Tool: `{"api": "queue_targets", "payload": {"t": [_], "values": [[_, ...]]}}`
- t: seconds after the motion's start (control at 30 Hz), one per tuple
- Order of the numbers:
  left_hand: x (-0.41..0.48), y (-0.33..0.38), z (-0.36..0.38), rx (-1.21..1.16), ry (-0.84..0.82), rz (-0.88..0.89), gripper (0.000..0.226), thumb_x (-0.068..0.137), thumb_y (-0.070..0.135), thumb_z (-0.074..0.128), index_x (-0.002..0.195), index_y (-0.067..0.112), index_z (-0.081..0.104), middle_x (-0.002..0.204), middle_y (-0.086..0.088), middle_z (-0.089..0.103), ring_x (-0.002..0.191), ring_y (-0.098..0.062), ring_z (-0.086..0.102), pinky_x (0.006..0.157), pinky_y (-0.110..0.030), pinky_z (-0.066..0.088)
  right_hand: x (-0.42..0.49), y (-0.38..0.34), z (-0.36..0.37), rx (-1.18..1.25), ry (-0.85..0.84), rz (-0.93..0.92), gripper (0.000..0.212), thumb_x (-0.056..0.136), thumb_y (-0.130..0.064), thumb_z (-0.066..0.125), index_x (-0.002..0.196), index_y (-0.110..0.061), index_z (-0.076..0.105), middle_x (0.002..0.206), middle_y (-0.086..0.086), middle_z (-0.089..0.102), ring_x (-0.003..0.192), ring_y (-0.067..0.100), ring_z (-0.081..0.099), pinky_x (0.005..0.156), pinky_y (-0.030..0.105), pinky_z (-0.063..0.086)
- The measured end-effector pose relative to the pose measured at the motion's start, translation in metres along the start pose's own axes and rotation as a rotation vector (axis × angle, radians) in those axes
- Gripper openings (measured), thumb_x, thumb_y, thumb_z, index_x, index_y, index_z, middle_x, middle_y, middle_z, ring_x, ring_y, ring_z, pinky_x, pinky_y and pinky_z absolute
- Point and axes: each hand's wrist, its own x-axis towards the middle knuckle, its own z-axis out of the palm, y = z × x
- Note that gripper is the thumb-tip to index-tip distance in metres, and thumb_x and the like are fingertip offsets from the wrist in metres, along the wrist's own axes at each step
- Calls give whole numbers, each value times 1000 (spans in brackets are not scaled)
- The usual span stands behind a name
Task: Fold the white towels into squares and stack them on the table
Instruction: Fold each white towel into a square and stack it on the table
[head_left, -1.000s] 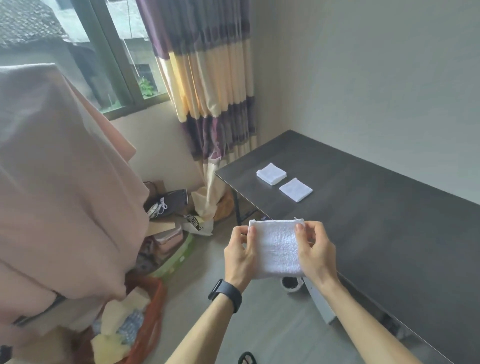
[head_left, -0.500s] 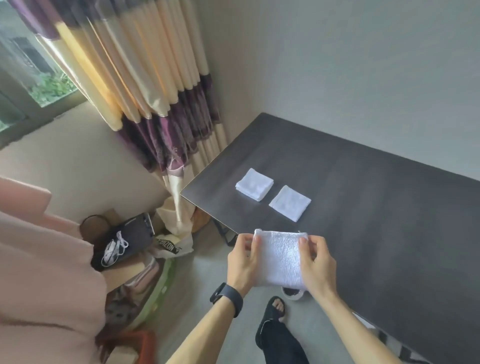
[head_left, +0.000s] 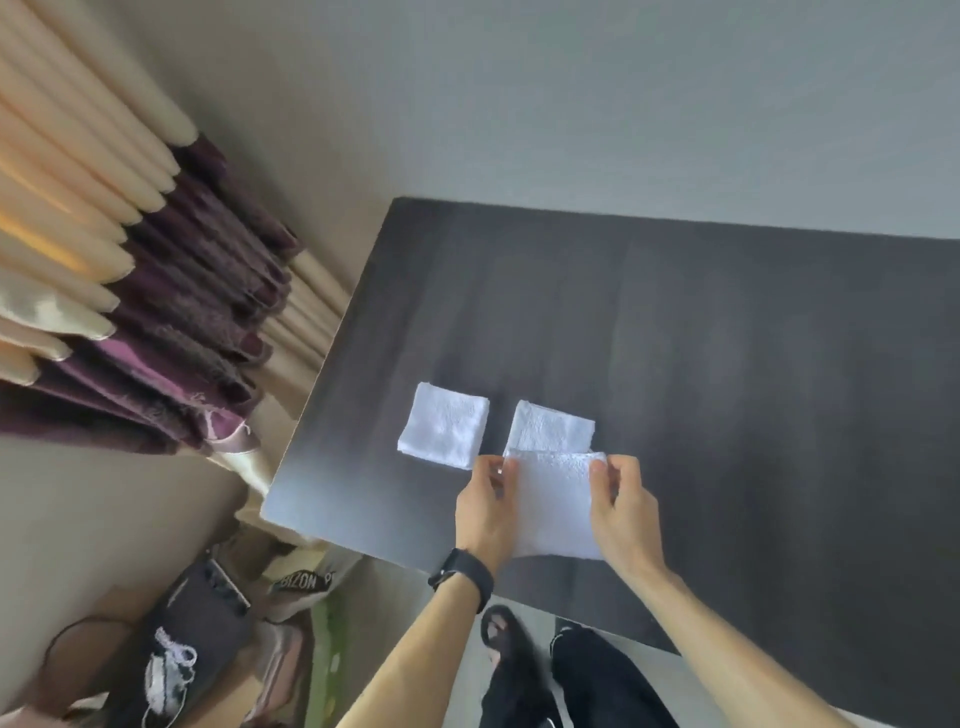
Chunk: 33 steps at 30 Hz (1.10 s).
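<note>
I hold a folded white towel (head_left: 553, 501) above the dark table (head_left: 727, 364). My left hand (head_left: 485, 506) pinches its left edge and my right hand (head_left: 621, 506) pinches its right edge. The towel hangs just in front of a folded white square (head_left: 550, 428) lying on the table and hides that square's near edge. A second folded white square (head_left: 444, 423) lies to its left, apart from it. A dark watch sits on my left wrist.
The table's left edge (head_left: 332, 358) runs close to a striped purple and cream curtain (head_left: 130, 291). Bags and clutter (head_left: 197, 639) lie on the floor at lower left. My legs and a sandalled foot (head_left: 524, 660) stand by the table's near edge. A pale wall backs the table.
My view has swung right and down onto the table. Both hands carried the folded towel forward over the table, up to the right-hand folded square.
</note>
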Motion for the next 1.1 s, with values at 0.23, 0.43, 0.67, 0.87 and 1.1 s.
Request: {"api": "queue_targets", "payload": {"t": [0.23, 0.43, 0.67, 0.87, 1.1], "values": [[89, 1, 28, 225, -156, 73, 26, 104, 44, 38, 114, 23, 51, 103, 7, 61, 83, -2, 57, 58, -18, 39, 61, 18, 30, -90, 84, 136, 21, 103, -42, 34, 102, -24, 44, 83, -5, 63, 76, 17, 60, 67, 41, 50], [136, -4, 42, 351, -250, 107, 25, 105, 44, 31, 110, 24, 45, 98, 7, 59, 83, -12, 59, 62, -29, 44, 93, 27, 54, -176, 146, 250, 22, 104, -42, 31, 104, -24, 43, 85, -4, 65, 80, 25, 61, 71, 42, 52], [164, -6, 41, 467, -296, 142, 22, 104, 45, 28, 102, 28, 42, 97, 0, 62, 83, -26, 60, 72, -42, 52, 102, 32, 74, -263, 181, 312, 19, 104, -42, 32, 100, -25, 41, 77, -7, 61, 71, 23, 59, 63, 37, 46], [163, 1, 40, 609, -275, 195, 27, 105, 41, 27, 107, 19, 42, 96, -1, 59, 82, -33, 60, 67, -38, 46, 106, 28, 75, -351, 221, 284, 23, 103, -45, 33, 104, -27, 46, 78, -12, 60, 70, 15, 58, 63, 34, 45], [164, 3, 35, 632, -256, 191, 25, 105, 42, 28, 100, 20, 40, 97, -2, 61, 75, -29, 60, 64, -37, 49, 104, 28, 77, -436, 237, 258, 30, 101, -51, 33, 105, -27, 50, 82, -12, 57, 68, 9, 56, 60, 30, 41]]}}
